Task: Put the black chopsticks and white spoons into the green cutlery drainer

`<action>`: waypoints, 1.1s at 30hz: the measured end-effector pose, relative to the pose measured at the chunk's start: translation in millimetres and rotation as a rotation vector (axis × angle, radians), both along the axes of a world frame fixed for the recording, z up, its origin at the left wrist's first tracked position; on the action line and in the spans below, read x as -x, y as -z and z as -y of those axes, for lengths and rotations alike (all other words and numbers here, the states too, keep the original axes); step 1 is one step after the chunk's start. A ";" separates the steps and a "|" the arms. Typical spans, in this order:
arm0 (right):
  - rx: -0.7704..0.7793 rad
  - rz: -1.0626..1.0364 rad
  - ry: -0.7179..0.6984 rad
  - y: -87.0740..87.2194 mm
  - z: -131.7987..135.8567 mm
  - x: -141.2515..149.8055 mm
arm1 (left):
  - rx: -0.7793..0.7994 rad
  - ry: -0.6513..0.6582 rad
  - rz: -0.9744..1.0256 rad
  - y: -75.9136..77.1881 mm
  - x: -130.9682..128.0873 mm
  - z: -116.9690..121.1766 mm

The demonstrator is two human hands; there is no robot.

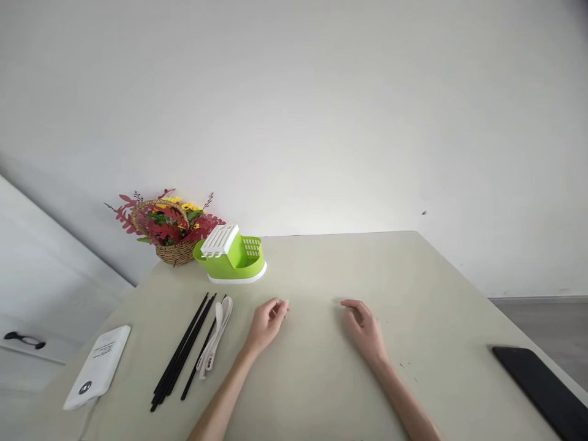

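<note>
My left hand (267, 323) rests on the table with its fingers loosely curled and nothing in it. To the left of it lie white spoons (217, 334), partly overlapping, with a black chopstick (198, 361) beside them. Several more black chopsticks (182, 355) lie in a bundle further left. Across a gap from the left hand, my right hand (365, 331) lies on the bare tabletop, fingers slightly bent and apart, holding nothing. Behind the chopsticks and spoons stands a green cutlery holder (225, 266) with a white slotted top and a white base.
A wicker basket of artificial flowers (177, 252) stands at the back left near the wall. At the table's left edge lies a white power bank (98, 365) with a cable. A black phone (542, 386) lies by the right edge. A white cabinet (41, 294) adjoins the left side.
</note>
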State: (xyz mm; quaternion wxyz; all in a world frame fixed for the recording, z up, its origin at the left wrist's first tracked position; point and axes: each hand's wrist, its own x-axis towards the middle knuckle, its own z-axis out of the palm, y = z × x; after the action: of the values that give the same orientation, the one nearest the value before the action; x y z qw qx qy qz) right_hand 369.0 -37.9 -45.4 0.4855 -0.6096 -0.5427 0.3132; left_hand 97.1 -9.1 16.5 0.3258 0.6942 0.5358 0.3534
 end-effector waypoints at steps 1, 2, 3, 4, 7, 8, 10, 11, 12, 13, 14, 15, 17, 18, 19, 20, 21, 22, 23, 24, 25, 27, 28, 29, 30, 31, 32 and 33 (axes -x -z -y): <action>-0.005 0.009 -0.040 -1.0 3.6 -2.7 | 0.015 0.005 -0.001 7.2 -3.1 2.9; -0.014 0.017 -0.084 -2.0 8.5 -5.3 | 0.017 0.007 -0.004 12.2 -4.5 4.5; -0.027 0.026 -0.127 -3.1 14.7 -7.7 | 0.017 0.007 -0.005 15.4 -4.4 5.1; -0.041 0.033 -0.166 -3.8 21.7 -9.4 | 0.022 0.001 0.001 17.3 -3.4 5.0; -0.081 0.069 -0.221 -3.0 44.6 -9.9 | 0.049 -0.041 0.041 19.5 1.7 3.2; -0.090 0.099 -0.223 -1.4 51.4 -8.4 | 0.059 -0.055 0.055 20.2 3.1 2.6; -0.107 0.191 -0.205 2.7 62.3 -3.8 | 0.068 -0.074 0.067 22.1 4.8 1.9; -0.116 0.228 -0.190 4.9 66.1 -1.1 | 0.066 -0.076 0.065 23.1 5.2 1.8; -0.125 0.247 -0.167 6.8 68.8 1.7 | 0.063 -0.074 0.061 23.9 5.3 1.7; -0.133 0.244 -0.139 8.3 70.5 4.3 | 0.058 -0.070 0.055 24.5 5.1 1.6; -0.142 0.225 -0.106 9.3 71.4 6.6 | 0.053 -0.065 0.048 24.8 4.8 1.5; -0.150 0.198 -0.076 9.9 71.8 8.5 | 0.047 -0.060 0.039 24.8 4.5 1.6; -0.157 0.145 -0.040 9.9 71.7 10.9 | 0.032 -0.053 0.018 24.2 3.6 1.8; -0.158 0.127 -0.039 9.7 71.5 11.4 | 0.023 -0.051 0.006 23.6 3.1 2.1; -0.161 0.115 -0.040 9.5 71.3 11.6 | 0.013 -0.048 -0.007 23.0 2.6 2.5; -0.164 0.107 -0.040 9.4 71.2 11.5 | 0.004 -0.045 -0.020 22.5 2.1 3.0; -0.167 0.103 -0.036 9.4 71.0 11.0 | -0.003 -0.042 -0.034 22.0 1.7 3.5; -0.169 0.101 -0.033 9.6 70.9 10.4 | -0.009 -0.041 -0.046 21.6 1.3 3.9; -0.168 0.102 -0.034 9.8 70.9 9.4 | -0.014 -0.039 -0.056 21.3 0.9 4.4; -0.163 0.103 -0.039 10.1 70.9 8.2 | -0.020 -0.036 -0.065 21.2 0.6 4.9; -0.154 0.105 -0.051 10.3 70.9 6.7 | -0.028 -0.032 -0.072 21.2 0.3 5.3; -0.139 0.123 -0.091 10.7 71.1 3.1 | -0.053 -0.023 -0.089 21.6 0.0 6.4; -0.135 0.139 -0.113 10.8 71.1 1.3 | -0.070 -0.018 -0.101 22.1 -0.1 7.1; -0.132 0.157 -0.130 11.0 71.0 -0.6 | -0.086 -0.013 -0.115 22.8 -0.1 7.9; -0.132 0.175 -0.144 11.3 70.9 -2.3 | -0.101 -0.007 -0.130 23.7 -0.1 8.8; -0.132 0.191 -0.153 11.8 70.6 -3.8 | -0.112 0.000 -0.145 24.7 0.0 9.7; -0.133 0.204 -0.157 12.5 70.1 -5.1 | -0.119 0.007 -0.160 25.7 0.1 10.5; -0.136 0.213 -0.158 13.4 69.6 -6.2 | -0.122 0.013 -0.172 26.8 0.2 11.1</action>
State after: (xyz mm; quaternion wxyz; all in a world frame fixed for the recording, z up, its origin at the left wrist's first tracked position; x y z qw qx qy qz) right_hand 375.2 -107.5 -58.7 0.4391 -0.5605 -0.6574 0.2466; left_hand 96.9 -20.2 -10.3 0.2379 0.7440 0.5348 0.3222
